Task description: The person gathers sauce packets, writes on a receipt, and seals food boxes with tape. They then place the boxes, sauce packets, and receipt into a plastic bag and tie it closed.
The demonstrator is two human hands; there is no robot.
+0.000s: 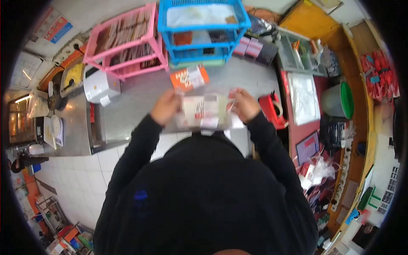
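"Cream with red print, that packet (202, 111). How is it held?"

"Between both hands, just this side of the orange card (190, 78). The left hand (166, 107) pinches one end; the right hand (245, 105) is at the other, too blurred to tell whether its fingers have closed."

"How would it handle?"

"Light, I'd judge: thin, bendy, maybe slick. Both ends suit a gentle pinch; squeezing the middle could crease it."

"And around it?"

"Right of the card, a red tape dispenser (267, 108) crowds the right hand. Beyond the card stands a blue rack (203, 29), and left of that same card, farther back, a pink rack (151, 38). Both would block a long forward reach."
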